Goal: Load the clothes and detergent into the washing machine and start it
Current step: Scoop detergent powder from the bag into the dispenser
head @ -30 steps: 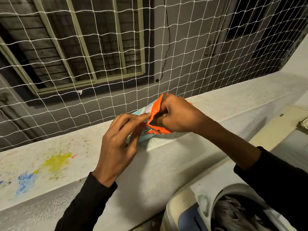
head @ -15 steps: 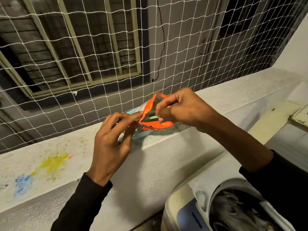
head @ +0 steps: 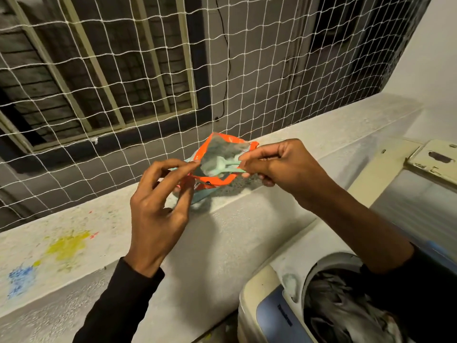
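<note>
Now the left hand (head: 158,209) and right hand (head: 279,164) pinch opposite edges of the detergent pouch (head: 217,164) standing on the ledge (head: 309,139), its spread mouth facing the person, washing machine (head: 272,305) below right, nearer the right hand.

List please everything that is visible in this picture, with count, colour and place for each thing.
Orange and pale-teal plastic detergent pouch: one, mouth pulled open, on the ledge at centre.
Pale-teal plastic scoop: one, inside the pouch.
Speckled white concrete ledge: one, with yellow and blue paint stains at left.
White string net: one, above the ledge.
Cream top-loading washing machine: one, lower right, lid raised.
Grey clothes: a heap, in the drum.
Barred window: one, behind the net.
Left hand: pinching the pouch's left edge, black sleeve.
Right hand: pinching its right edge, black sleeve.
</note>
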